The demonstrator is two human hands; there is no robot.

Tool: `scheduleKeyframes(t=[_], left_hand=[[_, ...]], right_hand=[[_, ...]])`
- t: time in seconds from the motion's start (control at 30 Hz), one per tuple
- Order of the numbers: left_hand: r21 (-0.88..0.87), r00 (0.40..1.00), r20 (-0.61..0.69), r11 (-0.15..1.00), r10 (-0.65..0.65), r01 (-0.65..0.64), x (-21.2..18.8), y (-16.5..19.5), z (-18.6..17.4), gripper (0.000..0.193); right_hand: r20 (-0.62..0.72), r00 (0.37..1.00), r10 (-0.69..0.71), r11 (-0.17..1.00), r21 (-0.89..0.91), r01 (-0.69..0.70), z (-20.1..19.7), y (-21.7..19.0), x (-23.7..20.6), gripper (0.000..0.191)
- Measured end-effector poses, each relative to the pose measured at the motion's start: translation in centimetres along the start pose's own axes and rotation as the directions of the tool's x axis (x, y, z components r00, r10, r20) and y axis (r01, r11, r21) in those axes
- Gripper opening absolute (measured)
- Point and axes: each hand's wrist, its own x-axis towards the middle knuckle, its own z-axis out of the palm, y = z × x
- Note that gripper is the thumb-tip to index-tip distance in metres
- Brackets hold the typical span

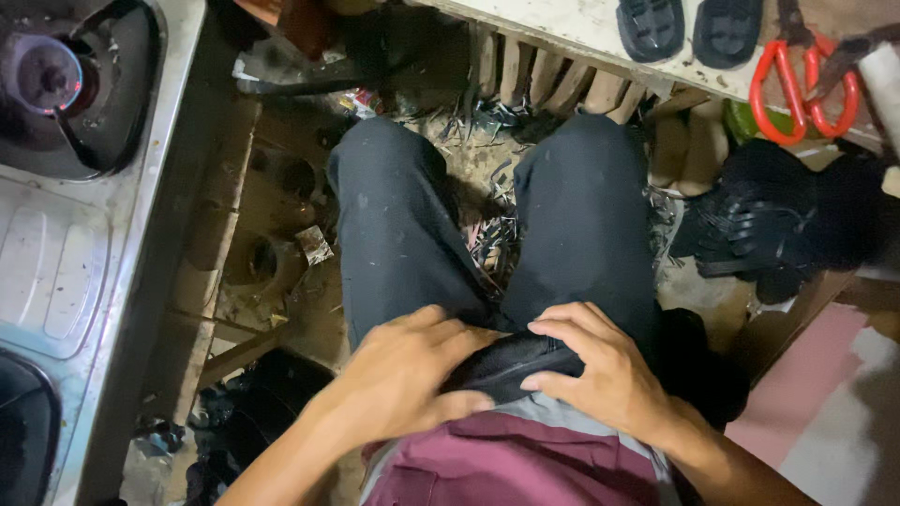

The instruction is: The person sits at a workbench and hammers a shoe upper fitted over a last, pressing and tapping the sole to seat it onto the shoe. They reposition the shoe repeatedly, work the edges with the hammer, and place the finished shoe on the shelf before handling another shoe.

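Observation:
I sit with my legs in dark trousers [394,225] stretched over a littered floor. My left hand [408,370] and my right hand [595,365] both rest in my lap and press on a black rubbery piece [511,361] that lies between them. The fingers of each hand curl over its edges. Most of the piece is hidden under my hands, so its shape is unclear. Below my hands shows the maroon and grey hem of my shirt [516,459].
A steel gas stove [66,187] with a burner stands at the left. A white bench [581,28] at the top carries two black soles [689,28] and red-handled scissors [806,84]. A heap of black soles [769,225] lies at the right. Rubber scraps [492,239] cover the floor.

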Motion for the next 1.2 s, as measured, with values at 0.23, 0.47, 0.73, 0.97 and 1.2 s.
scheduleKeyframes(t=[0.23,0.47,0.73,0.97,1.2], left_hand=[[-0.046,0.999,-0.013,0.998,0.052,-0.053,4.8,1.2,4.9,0.07],[0.121,0.983,-0.097,0.982,0.156,-0.144,4.2,2.1,5.9,0.069],[0.195,0.956,-0.197,0.964,0.219,-0.18,2.5,2.4,6.5,0.067],[0.205,0.918,-0.306,0.959,0.253,-0.196,1.6,2.7,6.8,0.064],[0.26,0.899,-0.336,0.945,0.281,-0.198,0.9,2.8,7.7,0.063]], right_hand=[[-0.122,0.988,0.097,0.995,0.042,-0.092,-0.9,1.2,-3.2,0.042],[-0.185,0.982,-0.039,0.991,0.118,0.061,0.2,2.3,-4.5,0.026],[-0.197,0.97,0.141,0.955,0.287,-0.08,0.2,1.3,-4.0,0.044],[-0.1,0.99,0.101,0.968,0.242,-0.074,-1.0,1.0,-3.9,0.055],[-0.005,0.978,0.208,0.934,0.297,-0.198,-1.2,0.9,-4.9,0.054]])
